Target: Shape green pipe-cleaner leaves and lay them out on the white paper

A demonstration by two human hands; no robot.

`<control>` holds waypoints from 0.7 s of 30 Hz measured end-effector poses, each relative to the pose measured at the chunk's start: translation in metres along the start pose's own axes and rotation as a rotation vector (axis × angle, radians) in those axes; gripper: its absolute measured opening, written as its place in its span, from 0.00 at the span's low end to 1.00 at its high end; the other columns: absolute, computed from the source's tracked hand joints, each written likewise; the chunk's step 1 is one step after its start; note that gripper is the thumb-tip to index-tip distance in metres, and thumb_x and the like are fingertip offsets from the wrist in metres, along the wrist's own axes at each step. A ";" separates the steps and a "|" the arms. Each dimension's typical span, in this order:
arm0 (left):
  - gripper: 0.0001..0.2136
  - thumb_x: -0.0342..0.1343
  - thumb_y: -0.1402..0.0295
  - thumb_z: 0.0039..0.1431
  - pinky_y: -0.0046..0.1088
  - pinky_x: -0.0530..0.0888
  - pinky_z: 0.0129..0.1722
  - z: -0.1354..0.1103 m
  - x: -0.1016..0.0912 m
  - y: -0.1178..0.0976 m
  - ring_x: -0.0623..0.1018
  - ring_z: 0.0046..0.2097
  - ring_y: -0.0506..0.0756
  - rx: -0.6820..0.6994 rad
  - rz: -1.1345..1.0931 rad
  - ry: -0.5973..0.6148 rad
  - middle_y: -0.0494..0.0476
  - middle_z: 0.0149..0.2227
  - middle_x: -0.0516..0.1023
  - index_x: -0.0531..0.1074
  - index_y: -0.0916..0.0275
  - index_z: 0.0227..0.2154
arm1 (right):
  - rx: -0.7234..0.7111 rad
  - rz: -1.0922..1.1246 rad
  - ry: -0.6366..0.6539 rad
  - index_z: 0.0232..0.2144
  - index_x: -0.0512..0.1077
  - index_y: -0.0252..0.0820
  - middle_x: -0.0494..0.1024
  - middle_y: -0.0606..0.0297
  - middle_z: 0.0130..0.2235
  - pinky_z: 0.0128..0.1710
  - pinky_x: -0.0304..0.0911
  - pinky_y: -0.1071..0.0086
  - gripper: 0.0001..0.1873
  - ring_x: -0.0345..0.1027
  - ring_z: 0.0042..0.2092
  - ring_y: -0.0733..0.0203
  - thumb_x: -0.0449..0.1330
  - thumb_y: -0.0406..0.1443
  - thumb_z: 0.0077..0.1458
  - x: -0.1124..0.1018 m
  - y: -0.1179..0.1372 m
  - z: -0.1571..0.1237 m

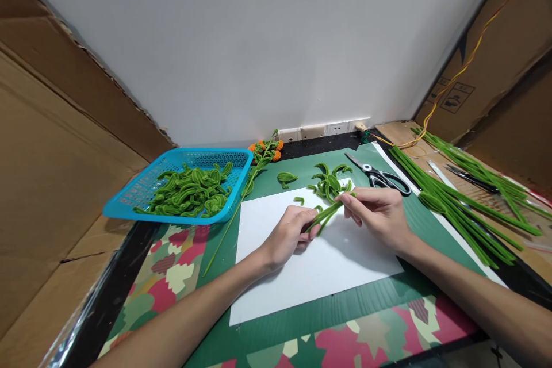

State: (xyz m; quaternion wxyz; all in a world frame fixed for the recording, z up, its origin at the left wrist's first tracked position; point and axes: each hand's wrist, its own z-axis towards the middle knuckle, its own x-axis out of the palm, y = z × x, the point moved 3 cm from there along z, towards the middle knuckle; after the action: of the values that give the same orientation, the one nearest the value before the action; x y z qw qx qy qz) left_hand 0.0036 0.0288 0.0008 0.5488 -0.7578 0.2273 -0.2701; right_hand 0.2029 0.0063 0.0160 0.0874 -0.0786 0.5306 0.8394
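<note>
My left hand (290,236) is closed around the lower end of a small bundle of green pipe cleaner pieces (324,214), held over a white sheet of paper (314,267). My right hand (376,214) pinches the upper end of the same bundle with thumb and forefinger. Just beyond the hands lie several curled green pipe cleaner pieces (328,181) on the green mat (302,175).
A blue plastic basket (142,187) full of bent green pieces sits at the left. A stem with orange flowers (263,152) lies beside it. Black-handled scissors (379,177) lie behind my right hand. Long straight green pipe cleaners (461,207) are piled at right. Cardboard walls stand on both sides.
</note>
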 end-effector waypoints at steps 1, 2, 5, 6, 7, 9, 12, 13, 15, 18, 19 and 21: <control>0.21 0.50 0.55 0.70 0.23 0.45 0.20 0.000 0.000 0.000 0.49 0.20 0.45 0.004 -0.004 0.005 0.42 0.19 0.50 0.62 0.62 0.22 | 0.000 0.003 -0.004 0.20 0.75 0.41 0.69 0.67 0.19 0.27 0.56 0.67 0.24 0.61 0.24 0.64 0.62 0.43 0.68 -0.001 0.000 0.000; 0.21 0.51 0.55 0.70 0.23 0.45 0.20 0.000 0.000 0.000 0.48 0.20 0.45 0.002 -0.011 0.009 0.42 0.19 0.51 0.62 0.61 0.23 | 0.002 0.006 -0.008 0.20 0.75 0.41 0.68 0.68 0.19 0.27 0.56 0.67 0.24 0.60 0.24 0.64 0.62 0.43 0.68 -0.001 -0.001 0.001; 0.21 0.51 0.53 0.70 0.22 0.43 0.19 0.001 0.000 0.002 0.46 0.21 0.45 -0.021 -0.026 0.025 0.42 0.20 0.52 0.59 0.60 0.25 | 0.025 0.011 -0.021 0.19 0.74 0.41 0.68 0.68 0.18 0.26 0.55 0.67 0.25 0.59 0.22 0.65 0.63 0.44 0.68 -0.003 -0.002 0.003; 0.21 0.51 0.52 0.71 0.22 0.43 0.19 0.001 0.001 0.002 0.45 0.21 0.45 -0.025 -0.027 0.032 0.41 0.20 0.51 0.58 0.60 0.26 | 0.033 0.012 -0.026 0.19 0.74 0.41 0.68 0.68 0.18 0.26 0.54 0.67 0.25 0.58 0.22 0.65 0.63 0.44 0.68 -0.004 -0.003 0.003; 0.21 0.50 0.51 0.71 0.22 0.43 0.19 0.002 0.001 0.002 0.45 0.21 0.45 -0.022 -0.026 0.042 0.41 0.20 0.51 0.58 0.59 0.26 | 0.037 0.015 -0.032 0.19 0.74 0.41 0.68 0.68 0.18 0.25 0.54 0.67 0.25 0.58 0.22 0.65 0.63 0.45 0.68 -0.005 -0.003 0.004; 0.22 0.50 0.49 0.72 0.21 0.44 0.19 0.003 0.001 0.003 0.45 0.21 0.45 -0.012 -0.020 0.061 0.41 0.21 0.51 0.58 0.59 0.28 | 0.038 0.022 -0.042 0.20 0.75 0.41 0.69 0.67 0.18 0.26 0.56 0.66 0.25 0.59 0.22 0.65 0.63 0.45 0.68 -0.006 -0.005 0.005; 0.21 0.51 0.49 0.72 0.20 0.45 0.18 0.004 0.001 0.003 0.46 0.21 0.45 -0.007 -0.020 0.062 0.41 0.23 0.52 0.58 0.59 0.29 | 0.038 0.041 -0.051 0.20 0.75 0.40 0.71 0.67 0.19 0.27 0.57 0.66 0.25 0.60 0.22 0.65 0.63 0.44 0.68 -0.007 -0.008 0.007; 0.21 0.51 0.49 0.72 0.20 0.45 0.17 0.004 0.000 0.004 0.46 0.21 0.45 -0.006 -0.023 0.056 0.42 0.24 0.53 0.58 0.59 0.29 | 0.040 0.047 -0.052 0.20 0.75 0.40 0.71 0.67 0.19 0.27 0.57 0.66 0.25 0.60 0.22 0.65 0.63 0.44 0.68 -0.008 -0.009 0.007; 0.21 0.51 0.49 0.72 0.20 0.46 0.17 0.004 0.000 0.004 0.47 0.21 0.45 0.001 -0.029 0.044 0.42 0.24 0.53 0.57 0.59 0.29 | 0.043 0.060 -0.058 0.19 0.75 0.40 0.70 0.67 0.18 0.26 0.57 0.67 0.25 0.60 0.21 0.65 0.63 0.44 0.68 -0.008 -0.010 0.008; 0.22 0.52 0.49 0.71 0.20 0.46 0.18 0.004 0.000 0.004 0.46 0.22 0.45 0.007 -0.045 0.032 0.42 0.23 0.52 0.57 0.59 0.28 | 0.037 0.070 -0.089 0.19 0.75 0.40 0.71 0.68 0.18 0.26 0.56 0.67 0.25 0.59 0.21 0.66 0.64 0.44 0.67 -0.011 -0.011 0.009; 0.22 0.52 0.48 0.71 0.20 0.46 0.18 0.003 0.000 0.004 0.46 0.22 0.45 0.007 -0.049 0.031 0.41 0.23 0.51 0.57 0.59 0.29 | 0.036 0.069 -0.101 0.19 0.75 0.40 0.71 0.68 0.18 0.26 0.57 0.67 0.25 0.60 0.21 0.66 0.64 0.44 0.67 -0.012 -0.010 0.009; 0.22 0.51 0.48 0.71 0.20 0.46 0.18 0.003 0.000 0.005 0.46 0.21 0.45 0.007 -0.049 0.031 0.41 0.22 0.51 0.57 0.59 0.29 | 0.035 0.064 -0.118 0.19 0.75 0.40 0.71 0.68 0.18 0.25 0.57 0.68 0.25 0.60 0.21 0.66 0.65 0.45 0.67 -0.014 -0.009 0.011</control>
State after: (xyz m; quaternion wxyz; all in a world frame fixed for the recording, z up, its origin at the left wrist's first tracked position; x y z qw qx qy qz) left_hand 0.0053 0.0294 -0.0044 0.5409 -0.7569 0.2162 -0.2962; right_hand 0.2183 0.0187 0.0159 0.0928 -0.0105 0.5414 0.8356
